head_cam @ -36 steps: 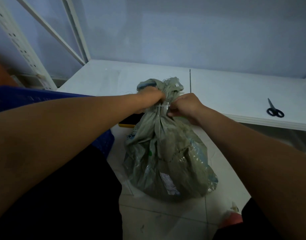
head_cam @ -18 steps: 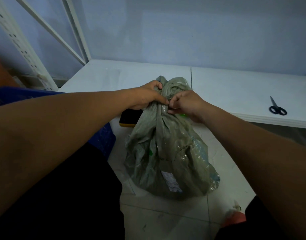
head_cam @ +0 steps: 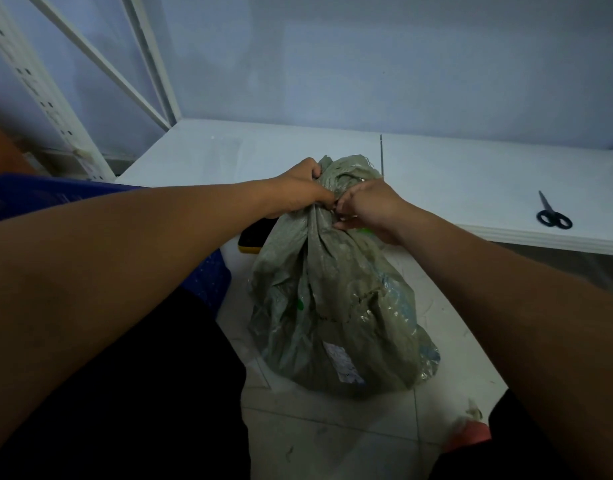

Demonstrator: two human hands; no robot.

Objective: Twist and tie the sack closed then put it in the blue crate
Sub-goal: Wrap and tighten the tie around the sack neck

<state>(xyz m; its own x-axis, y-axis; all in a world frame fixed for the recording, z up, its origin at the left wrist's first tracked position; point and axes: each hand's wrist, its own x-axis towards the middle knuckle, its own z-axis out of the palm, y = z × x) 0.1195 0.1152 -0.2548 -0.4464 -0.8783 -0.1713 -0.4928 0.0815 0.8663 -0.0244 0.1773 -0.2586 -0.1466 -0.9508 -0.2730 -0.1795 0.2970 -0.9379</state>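
Tying step: my left hand [head_cam: 298, 192] and right hand [head_cam: 369, 206] both clench the neck of the grey-green woven plastic sack [head_cam: 333, 306], which stands on the floor beside the blue perforated plastic crate [head_cam: 208, 280]. Next I'd cinch the tie, then lift the sack in.

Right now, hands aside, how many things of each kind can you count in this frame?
sack: 1
blue crate: 1
scissors: 1
black-and-yellow object: 1
Total: 4
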